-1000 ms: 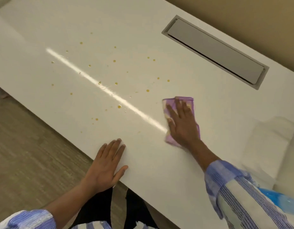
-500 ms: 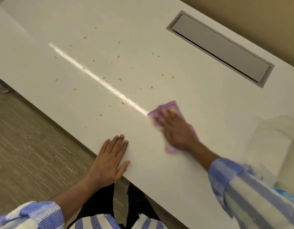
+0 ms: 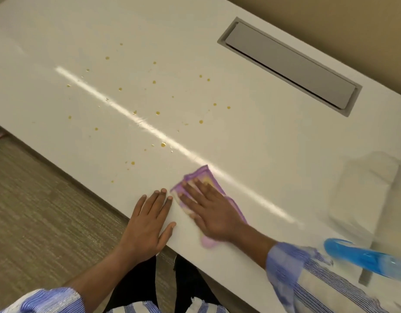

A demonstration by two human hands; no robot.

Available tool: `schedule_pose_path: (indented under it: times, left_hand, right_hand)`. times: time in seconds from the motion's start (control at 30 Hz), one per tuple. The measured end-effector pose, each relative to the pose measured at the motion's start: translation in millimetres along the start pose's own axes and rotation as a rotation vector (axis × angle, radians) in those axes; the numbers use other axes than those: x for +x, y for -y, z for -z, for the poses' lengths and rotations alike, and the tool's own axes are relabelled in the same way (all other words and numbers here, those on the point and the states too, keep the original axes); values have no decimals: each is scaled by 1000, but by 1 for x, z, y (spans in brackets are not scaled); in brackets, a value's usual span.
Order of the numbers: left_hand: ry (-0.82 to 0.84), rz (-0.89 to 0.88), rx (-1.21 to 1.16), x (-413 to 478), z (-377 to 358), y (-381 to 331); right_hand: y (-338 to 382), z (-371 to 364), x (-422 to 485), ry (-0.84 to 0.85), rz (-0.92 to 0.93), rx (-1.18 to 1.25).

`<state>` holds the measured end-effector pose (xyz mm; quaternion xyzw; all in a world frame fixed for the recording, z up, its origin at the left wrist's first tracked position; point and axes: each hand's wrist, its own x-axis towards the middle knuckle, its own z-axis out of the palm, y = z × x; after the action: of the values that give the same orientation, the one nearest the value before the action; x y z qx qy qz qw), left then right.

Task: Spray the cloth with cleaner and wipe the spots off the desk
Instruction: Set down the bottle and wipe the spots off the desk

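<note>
A purple and yellow cloth lies flat on the white desk near its front edge. My right hand presses down on the cloth with fingers spread, covering most of it. Just left of it, my left hand rests flat on the desk edge, fingers apart, holding nothing. Several small yellow-brown spots are scattered over the desk's middle and left, beyond both hands. The blue cleaner bottle shows at the lower right, blurred, behind my right sleeve.
A grey cable hatch is set into the desk at the back right, along the beige wall. Something white and blurred stands at the desk's right end. Brown carpet floor lies below the front edge.
My right hand has slid the cloth left and toward the front edge, ending beside my left hand. The left hand has stayed on the desk edge.
</note>
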<state>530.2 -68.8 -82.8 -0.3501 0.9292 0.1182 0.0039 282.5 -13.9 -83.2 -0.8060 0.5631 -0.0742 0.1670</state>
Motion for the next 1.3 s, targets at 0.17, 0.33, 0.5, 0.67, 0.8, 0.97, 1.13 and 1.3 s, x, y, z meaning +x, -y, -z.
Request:
schedule_pose_path:
  times: [0.17, 0.33, 0.5, 0.67, 0.8, 0.97, 1.13, 1.3]
  left_hand:
    - [8, -4, 9, 1, -1, 2]
    - [-15, -9, 10, 1, -5, 3]
    - [-38, -16, -11, 0, -9, 2]
    - [-36, -11, -23, 0, -11, 1]
    - [-15, -25, 8, 0, -12, 4]
    - [-20, -30, 35, -1, -14, 5]
    - [-39, -20, 28, -1, -15, 4]
    - [-52, -25, 7, -1, -16, 5]
  right_hand:
    - [-121, 43, 8, -47, -70, -86]
    - [-198, 84, 42, -224, -704, -81]
    - [-113, 52, 72, -274, -646, -58]
    - [-26, 9, 21, -28, -85, 6]
    - [-105, 33, 22, -49, -20, -121]
    - [-209, 82, 56, -238, -663, -123]
    - [-182, 87, 127, -261, -892, -112]
    - [-85, 42, 138, -91, -138, -82]
